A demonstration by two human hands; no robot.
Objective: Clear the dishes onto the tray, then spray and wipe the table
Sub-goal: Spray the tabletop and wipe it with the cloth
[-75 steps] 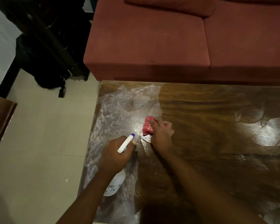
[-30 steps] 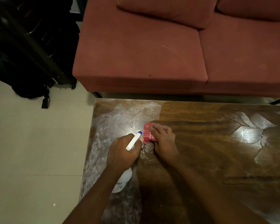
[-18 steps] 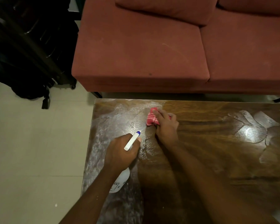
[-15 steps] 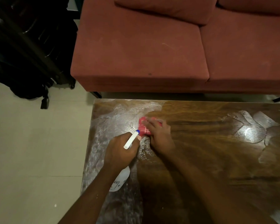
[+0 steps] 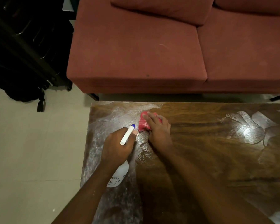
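Red cloth [image 5: 143,125] nearer sofa [image 5: 136,50], bottle [image 5: 120,174] held

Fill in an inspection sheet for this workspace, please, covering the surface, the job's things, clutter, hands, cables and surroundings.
Surface: wooden table; whitish wet film over its left end, shiny smears at right, darker wood between.
Job's things: white spray bottle with a blue-tipped nozzle; red checked cloth on the film near the far edge; no dishes or tray in view.
Clutter: nothing seen.
Hands: left hand grips the spray bottle; right hand presses the cloth with fingers laid over it.
Cables: nothing seen.
Surroundings: red sofa beyond the far edge; black luggage on the pale floor at left.
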